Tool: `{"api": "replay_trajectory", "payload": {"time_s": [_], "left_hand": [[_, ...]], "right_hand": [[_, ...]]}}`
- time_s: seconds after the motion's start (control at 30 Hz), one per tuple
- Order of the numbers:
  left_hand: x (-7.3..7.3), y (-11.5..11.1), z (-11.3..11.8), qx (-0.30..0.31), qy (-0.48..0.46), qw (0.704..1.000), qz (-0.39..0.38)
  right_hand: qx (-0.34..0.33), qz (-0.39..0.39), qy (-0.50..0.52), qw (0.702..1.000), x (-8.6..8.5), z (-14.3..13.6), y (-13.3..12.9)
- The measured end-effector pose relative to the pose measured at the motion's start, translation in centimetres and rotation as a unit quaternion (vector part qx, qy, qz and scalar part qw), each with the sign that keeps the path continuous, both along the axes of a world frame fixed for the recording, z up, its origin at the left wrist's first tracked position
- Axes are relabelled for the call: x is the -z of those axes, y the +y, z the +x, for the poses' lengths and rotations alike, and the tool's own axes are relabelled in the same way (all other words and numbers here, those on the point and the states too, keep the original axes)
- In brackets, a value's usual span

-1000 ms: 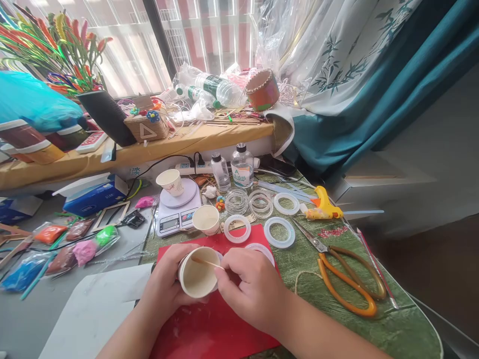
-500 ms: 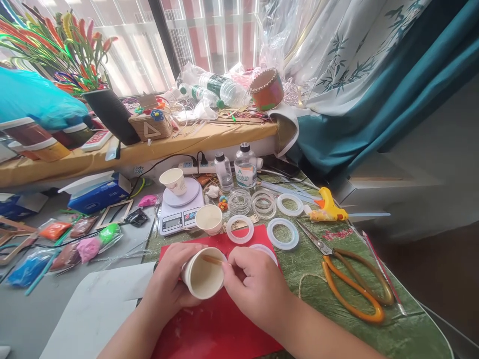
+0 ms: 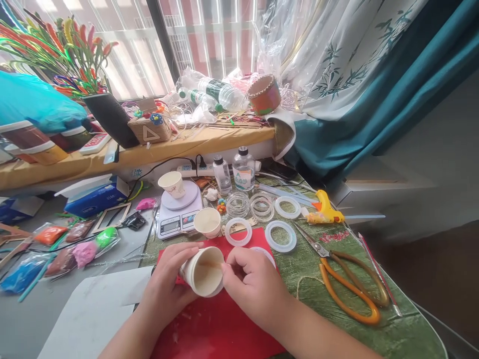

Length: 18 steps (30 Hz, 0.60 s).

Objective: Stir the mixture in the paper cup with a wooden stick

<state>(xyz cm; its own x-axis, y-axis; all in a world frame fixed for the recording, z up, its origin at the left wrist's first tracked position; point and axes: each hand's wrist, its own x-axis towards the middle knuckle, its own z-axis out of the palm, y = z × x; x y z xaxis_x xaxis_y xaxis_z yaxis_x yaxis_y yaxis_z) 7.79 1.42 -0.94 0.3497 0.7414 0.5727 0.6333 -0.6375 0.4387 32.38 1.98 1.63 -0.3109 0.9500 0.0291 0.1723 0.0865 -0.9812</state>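
Observation:
My left hand is wrapped round a white paper cup, which is tilted so its opening faces me. My right hand pinches a thin wooden stick at the cup's right rim; the stick's other end is inside the cup. Both hands are over a red sheet. Just beyond them stands a second paper cup. A third cup sits on a white kitchen scale. Translucent ring moulds lie to the right of the cups.
Large orange-handled scissors, a yellow glue gun and a pencil lie at the right. Two clear bottles stand behind the rings. Bagged coloured clay and a blue box are at the left.
The stick has shifted inside the cup, and the cup has turned slightly. The camera view has moved a little. Both hands keep their hold.

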Motion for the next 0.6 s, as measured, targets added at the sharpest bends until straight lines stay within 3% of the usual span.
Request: {"api": "replay_trajectory", "payload": {"time_s": [0.5, 0.6], "left_hand": [[-0.04, 0.06, 0.3, 0.004, -0.007, 1.0, -0.002], [-0.12, -0.09, 0.37, 0.01, 0.001, 1.0, 0.004]], "right_hand": [[0.001, -0.018, -0.013, 1.0, -0.25, 0.2, 0.12], [-0.032, -0.031, 0.004, 0.999, -0.22, 0.26, 0.1]]}}
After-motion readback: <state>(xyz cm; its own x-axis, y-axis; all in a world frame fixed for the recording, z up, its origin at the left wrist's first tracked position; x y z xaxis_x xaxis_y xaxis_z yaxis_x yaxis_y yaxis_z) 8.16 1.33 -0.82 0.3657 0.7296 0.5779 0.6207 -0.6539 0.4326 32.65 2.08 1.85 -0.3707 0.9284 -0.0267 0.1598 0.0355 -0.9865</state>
